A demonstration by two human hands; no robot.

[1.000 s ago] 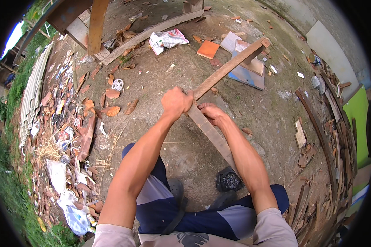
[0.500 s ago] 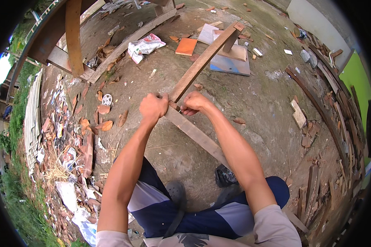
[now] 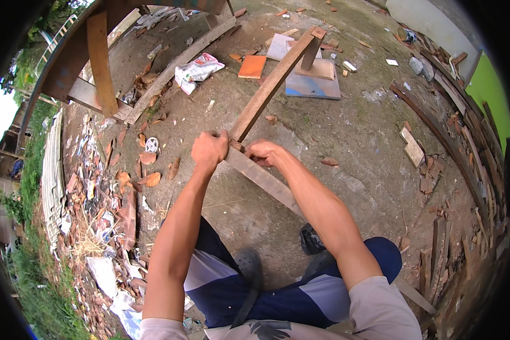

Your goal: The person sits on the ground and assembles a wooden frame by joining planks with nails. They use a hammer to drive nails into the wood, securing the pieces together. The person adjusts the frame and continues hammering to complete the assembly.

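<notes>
Two lengths of brown wood meet at a corner in front of me: a beam (image 3: pixel 275 85) reaching away to the far right and a flatter plank (image 3: pixel 263 178) running back towards my right knee. My left hand (image 3: pixel 211 148) is closed around the plank's end at this corner, thumb side against the joint. On the other side of the joint, my right hand (image 3: pixel 264 153) has its fingers pinched together close to the wood; whatever they hold is too small to name. A short wooden leg (image 3: pixel 310 54) under the beam's far end stands on a small board (image 3: pixel 316 69).
Beyond lie an orange tile (image 3: pixel 252 67), a blue-grey panel (image 3: pixel 314 88) and a crumpled white bag (image 3: pixel 198 71). A wooden frame (image 3: pixel 178 62) stands far left. Debris (image 3: pixel 110 221) and dry leaves litter the left; timber (image 3: pixel 447 141) is heaped right. A black plastic bag (image 3: pixel 310 239) sits by my foot.
My right hand has turned slightly, its fingers tucking in closer to the joint. The left hand keeps its hold on the plank. The view has shifted a little.
</notes>
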